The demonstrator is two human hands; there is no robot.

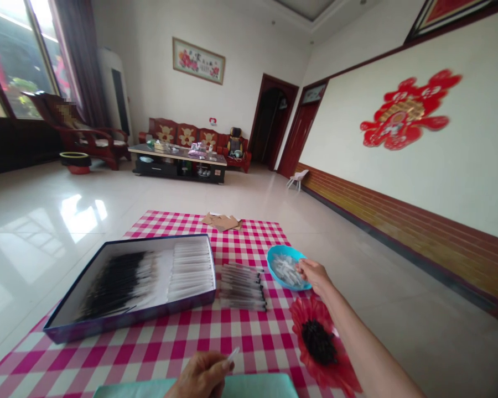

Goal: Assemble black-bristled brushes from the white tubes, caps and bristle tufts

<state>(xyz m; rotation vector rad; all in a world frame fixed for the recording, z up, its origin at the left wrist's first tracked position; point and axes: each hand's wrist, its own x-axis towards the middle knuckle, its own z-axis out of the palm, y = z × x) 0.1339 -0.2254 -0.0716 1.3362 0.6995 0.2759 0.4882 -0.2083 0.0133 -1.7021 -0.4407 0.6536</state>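
My left hand (205, 373) is closed at the bottom centre, pinching a small clear plastic piece (233, 354) over a light green cloth (261, 386). At the right, my right hand (314, 275) reaches over the rim of a blue bowl (274, 253) holding clear plastic pieces (285, 266). Its fingers are pressed together, and what they hold, if anything, is too small to tell. Left of the bowl lies a stack of clear pens with black tips (243, 287). Under my right forearm sits a red flower-shaped dish (301, 315) with small black parts (318, 341).
A shallow box (135, 318) with black refills (118, 279) and white tubes (191, 268) covers the left of the checkered cloth (157, 345). Torn cardboard (223, 221) lies at the far edge. Beyond stand a low table (178, 155) and a wooden sofa (191, 132).
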